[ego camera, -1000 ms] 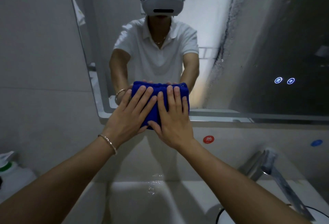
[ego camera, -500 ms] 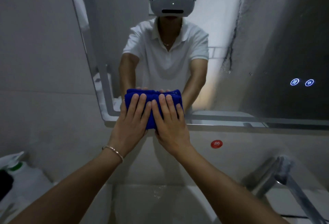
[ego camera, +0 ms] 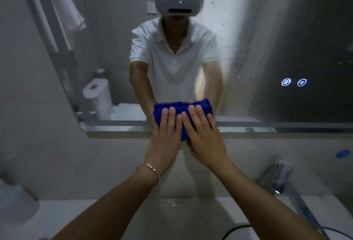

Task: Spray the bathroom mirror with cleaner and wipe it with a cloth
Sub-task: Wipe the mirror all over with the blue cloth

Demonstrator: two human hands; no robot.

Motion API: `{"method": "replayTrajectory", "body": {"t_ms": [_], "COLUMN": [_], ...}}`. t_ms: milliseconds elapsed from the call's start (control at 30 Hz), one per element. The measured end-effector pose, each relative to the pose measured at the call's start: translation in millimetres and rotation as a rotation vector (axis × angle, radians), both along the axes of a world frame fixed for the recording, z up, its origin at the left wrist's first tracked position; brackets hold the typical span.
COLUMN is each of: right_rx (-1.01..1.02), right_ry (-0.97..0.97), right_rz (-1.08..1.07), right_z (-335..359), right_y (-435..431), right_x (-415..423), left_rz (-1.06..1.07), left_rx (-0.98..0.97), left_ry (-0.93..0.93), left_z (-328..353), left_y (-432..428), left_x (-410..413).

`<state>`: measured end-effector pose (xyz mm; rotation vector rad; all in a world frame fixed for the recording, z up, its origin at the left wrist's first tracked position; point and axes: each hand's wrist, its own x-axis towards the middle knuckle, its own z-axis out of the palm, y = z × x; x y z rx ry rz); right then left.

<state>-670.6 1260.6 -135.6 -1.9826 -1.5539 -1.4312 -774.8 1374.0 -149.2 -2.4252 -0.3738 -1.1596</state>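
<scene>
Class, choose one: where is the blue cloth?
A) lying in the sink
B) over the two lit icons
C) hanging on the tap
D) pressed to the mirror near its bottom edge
D: the left hand and right hand press the blue cloth flat against the mirror, near its bottom edge.

The cloth (ego camera: 182,106) lies against the mirror (ego camera: 267,49) at its lower edge, with the left hand (ego camera: 164,140) and right hand (ego camera: 206,140) flat on it side by side, touching. Two buttons (ego camera: 293,82) sit on the glass well to the right of the cloth. Below the mirror, under the arms, is the basin (ego camera: 172,218), with the tap (ego camera: 277,180) at its right.
</scene>
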Motion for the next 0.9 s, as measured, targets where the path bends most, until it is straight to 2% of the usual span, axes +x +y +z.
{"method": "replayTrajectory", "body": {"t_ms": [133, 267, 433, 500, 667, 733, 800, 900], "right_rx": [-0.027, -0.055, 0.115, 0.164, 0.177, 0.191, 0.236, 0.284], "right_ry": [0.151, 0.361, 0.525, 0.505, 0.229, 0.183, 0.173, 0.175], "right_rz": [-0.092, -0.050, -0.120, -0.090, -0.062, -0.063, -0.062, -0.061], "right_z": [6, 17, 36, 70, 204, 251, 270, 242], "right_y": [-48, -61, -34, -24, -11, -7, -2, 4], "right_x": [26, 20, -2, -4, 7, 9, 7, 7], "left_rz": [-0.021, -0.005, -0.094, -0.094, -0.086, -0.082, -0.036, -0.046], "left_rx": [0.039, 0.099, 0.306, 0.322, 0.302, 0.293, 0.270, 0.254], "left_ry": [0.046, 0.145, 0.198, 0.170, 0.036, 0.032, 0.043, 0.018], "left_z": [15, 28, 76, 111, 232, 279, 296, 269], "left_y": [-42, -48, -24, -18, 1, 5, 6, 5], "left_x": [38, 40, 26, 23, 15, 7, 4, 3]}}
